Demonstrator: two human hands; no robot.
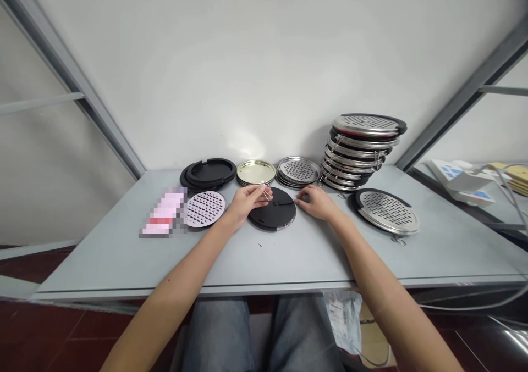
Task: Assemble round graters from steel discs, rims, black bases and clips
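A round black disc with a shiny metal edge at its front lies flat on the grey table. My left hand is over the disc's upper left edge, its fingers pinched on a small thin wire piece. On the disc's right side, my right hand rests low by the rim with its fingertips together; whatever may be between them is too small to make out. A flat black tab sits on the disc between both hands.
Behind are black rings, gold-coloured plates and perforated metal discs. A tall disc stack stands back right, more discs right. At left lie a perforated disc and a blurred pink item.
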